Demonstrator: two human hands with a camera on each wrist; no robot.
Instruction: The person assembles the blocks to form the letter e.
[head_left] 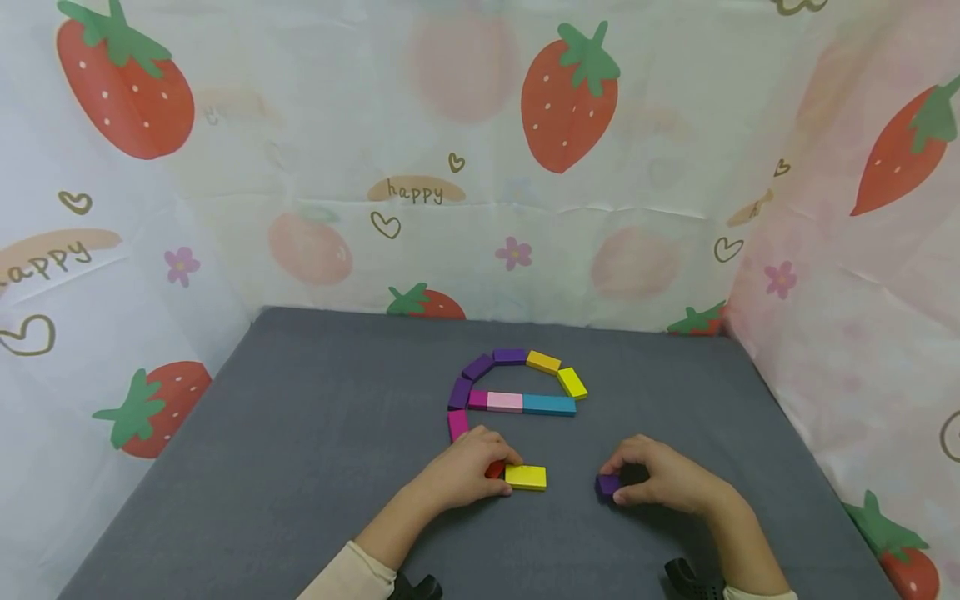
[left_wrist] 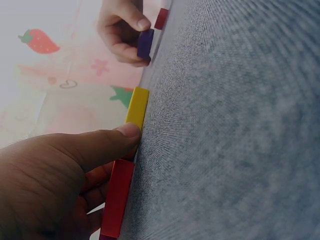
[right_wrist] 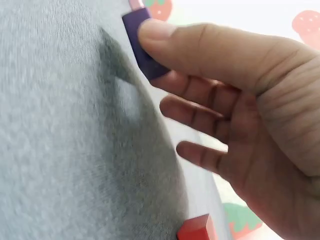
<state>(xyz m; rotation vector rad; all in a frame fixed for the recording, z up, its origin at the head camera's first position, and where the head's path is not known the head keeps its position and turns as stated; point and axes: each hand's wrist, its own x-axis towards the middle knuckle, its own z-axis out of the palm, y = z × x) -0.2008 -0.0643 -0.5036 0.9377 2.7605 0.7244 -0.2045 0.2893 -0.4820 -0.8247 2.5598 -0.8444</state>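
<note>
My left hand (head_left: pixel 468 471) pinches a yellow block (head_left: pixel 527 477) at its left end, thumb and forefinger on opposite sides. A red block (left_wrist: pixel 118 197) lies end to end with it, partly hidden by the hand in the head view. To the right, my right hand (head_left: pixel 667 475) holds a purple block (right_wrist: pixel 143 42) between thumb and fingers. A shadow falls on the cloth below it. Behind the left hand, a magenta block (head_left: pixel 458 426) leads into a curve of purple blocks (head_left: pixel 477 367), an orange-yellow block (head_left: pixel 543 362) and another yellow block (head_left: pixel 572 383).
Inside the curve, a short magenta block (head_left: pixel 478 400), a pink block (head_left: pixel 505 402) and a blue block (head_left: pixel 549 405) form a straight row. Another red block (right_wrist: pixel 197 229) sits near the right hand. Strawberry-print cloth (head_left: pixel 480 250) walls the grey table (head_left: pixel 300 417).
</note>
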